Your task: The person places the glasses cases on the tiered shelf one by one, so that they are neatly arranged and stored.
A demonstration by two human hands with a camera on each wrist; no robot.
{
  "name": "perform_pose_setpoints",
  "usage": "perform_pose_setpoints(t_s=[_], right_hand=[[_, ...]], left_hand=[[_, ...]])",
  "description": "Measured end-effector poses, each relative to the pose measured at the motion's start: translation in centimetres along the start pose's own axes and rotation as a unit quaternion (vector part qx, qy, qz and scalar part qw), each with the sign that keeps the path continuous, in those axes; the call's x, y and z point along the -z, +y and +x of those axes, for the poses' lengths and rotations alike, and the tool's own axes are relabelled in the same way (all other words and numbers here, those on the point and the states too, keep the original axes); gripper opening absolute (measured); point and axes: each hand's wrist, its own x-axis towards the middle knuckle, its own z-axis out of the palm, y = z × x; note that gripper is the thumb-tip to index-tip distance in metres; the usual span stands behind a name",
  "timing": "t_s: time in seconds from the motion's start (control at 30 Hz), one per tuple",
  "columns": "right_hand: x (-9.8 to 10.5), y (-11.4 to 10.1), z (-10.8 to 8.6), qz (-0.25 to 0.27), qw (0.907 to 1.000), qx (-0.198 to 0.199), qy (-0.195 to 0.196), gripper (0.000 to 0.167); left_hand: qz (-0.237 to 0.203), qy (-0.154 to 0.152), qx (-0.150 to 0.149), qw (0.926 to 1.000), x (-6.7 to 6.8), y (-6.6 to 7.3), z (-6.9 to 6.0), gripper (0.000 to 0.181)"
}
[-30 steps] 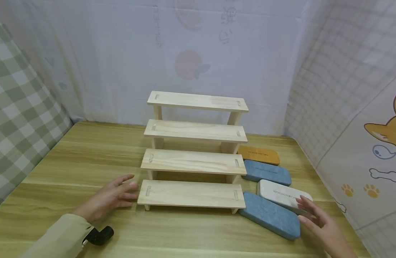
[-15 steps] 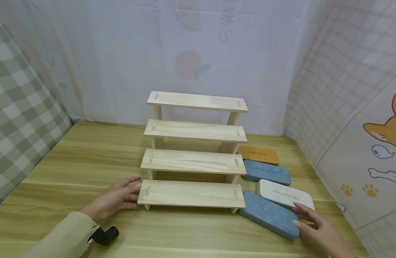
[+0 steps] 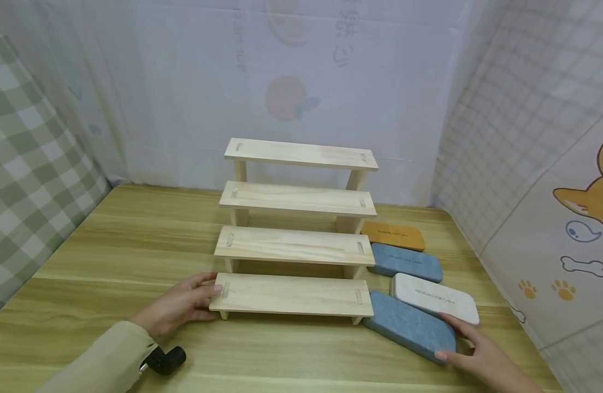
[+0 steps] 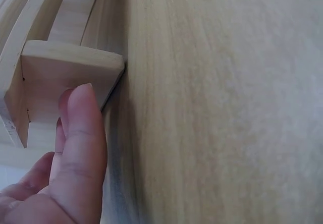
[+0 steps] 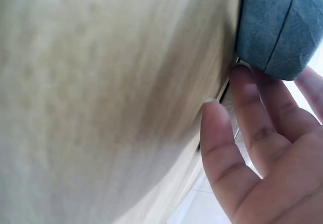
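Pale wood rack (image 3: 291, 245): four stepped boards, standing on the worktop (image 3: 282, 357).
Left grip (image 3: 176, 308): at rack's left end, by lowest board; fingers fairly straight, loosely parted, no hold taken; contact cannot be told.
Near blue case (image 3: 412, 330): flat, just right of rack's lowest board, slanting.
Right grip (image 3: 480, 349): right of rack, at that case's outer end; thumb and fingers spread, not closed on it; contact unclear.
White case (image 3: 436, 296): right of rack, behind near blue.
Far blue case (image 3: 407, 263), orange case (image 3: 395, 236): right of rack, farther back, orange hindmost.
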Motion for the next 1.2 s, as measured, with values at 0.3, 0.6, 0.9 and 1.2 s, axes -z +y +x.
perform_pose_setpoints(t_s=[0.3, 0.6, 0.9, 1.2], right_hand=[[-0.7, 0.7, 0.4, 0.000, 0.9994, 0.033, -0.011, 0.094], [-1.0, 0.6, 0.6, -0.040, 0.9970, 0.060, 0.025, 0.095], [-1.0, 0.3, 0.6, -0.040, 0.9965, 0.064, 0.038, 0.090], [-0.6, -0.2, 0.4, 0.009, 0.9994, 0.028, 0.015, 0.088]], left_hand=[[0.000, 0.009, -0.019, 0.9998, -0.3, -0.1, 0.3, 0.084], [0.022, 0.031, -0.011, 0.9992, -0.4, 0.1, 0.5, 0.081], [0.030, 0.039, -0.007, 0.9988, -0.3, 0.1, 0.6, 0.081], [0.028, 0.035, -0.007, 0.9990, -0.2, 0.0, 0.6, 0.082]])
